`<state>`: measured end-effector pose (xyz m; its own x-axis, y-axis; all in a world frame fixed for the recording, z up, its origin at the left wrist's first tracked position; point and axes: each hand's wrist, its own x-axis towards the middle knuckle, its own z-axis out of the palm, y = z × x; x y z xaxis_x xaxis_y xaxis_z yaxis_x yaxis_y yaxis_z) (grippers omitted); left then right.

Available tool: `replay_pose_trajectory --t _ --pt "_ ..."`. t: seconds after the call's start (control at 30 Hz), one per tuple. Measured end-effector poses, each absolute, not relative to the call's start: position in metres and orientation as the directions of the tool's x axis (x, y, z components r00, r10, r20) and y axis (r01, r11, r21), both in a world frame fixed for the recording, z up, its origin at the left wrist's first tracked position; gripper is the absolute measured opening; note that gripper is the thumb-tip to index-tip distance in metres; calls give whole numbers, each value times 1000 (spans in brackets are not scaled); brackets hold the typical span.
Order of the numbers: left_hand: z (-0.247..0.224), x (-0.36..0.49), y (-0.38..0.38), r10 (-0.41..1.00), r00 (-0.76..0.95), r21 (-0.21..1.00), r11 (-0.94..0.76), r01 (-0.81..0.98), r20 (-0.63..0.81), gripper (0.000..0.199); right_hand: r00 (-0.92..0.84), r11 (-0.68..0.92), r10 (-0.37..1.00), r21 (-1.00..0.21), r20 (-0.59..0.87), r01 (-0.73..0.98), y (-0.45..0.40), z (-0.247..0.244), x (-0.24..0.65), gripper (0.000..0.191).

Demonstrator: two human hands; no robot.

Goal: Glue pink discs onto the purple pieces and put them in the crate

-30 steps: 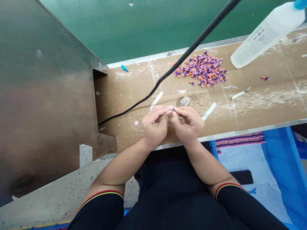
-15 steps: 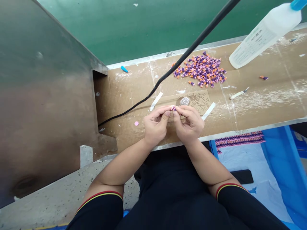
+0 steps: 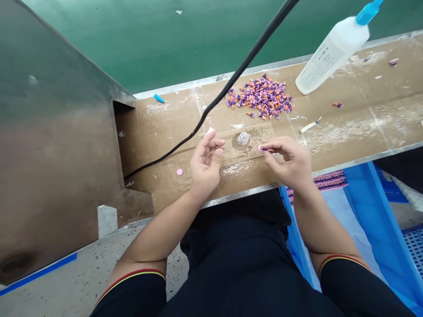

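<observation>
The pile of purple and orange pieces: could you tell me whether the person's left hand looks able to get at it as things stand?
Probably yes. The left hand is open and looks empty, and the pile of purple and orange pieces lies just ahead of it. The black cable passes to the hand's far left, leaving the cardboard between them free.

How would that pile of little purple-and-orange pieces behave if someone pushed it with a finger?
The pile would probably scatter easily: the pieces look small, light and loose, lying unjoined on the cardboard. Stray ones nearby suggest they may slide apart.

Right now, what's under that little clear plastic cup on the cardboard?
The clear plastic cup stands on the speckled brown cardboard, with a dark ring around it. Its base hides what is directly beneath.
</observation>
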<state>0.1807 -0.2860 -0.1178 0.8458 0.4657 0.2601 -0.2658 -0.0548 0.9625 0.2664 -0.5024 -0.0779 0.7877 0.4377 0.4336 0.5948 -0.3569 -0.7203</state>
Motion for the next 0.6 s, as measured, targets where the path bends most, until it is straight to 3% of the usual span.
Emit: replay_pose_trajectory --t 0.17,0.3,0.47,0.6 --pt "-118 180 -286 440 870 972 -29 -235 224 37 520 -366 823 -487 228 793 -536 -80 284 17" --pt "-115 179 -287 444 865 970 -45 -240 235 34 420 -340 894 -370 159 864 -532 -93 277 23" --pt "-116 181 -286 475 849 971 -60 -233 233 33 547 -348 803 -558 237 753 -543 -93 267 29" --pt "-118 183 -286 479 844 970 -82 -229 240 34 618 -407 769 -621 164 670 -543 -96 260 7"
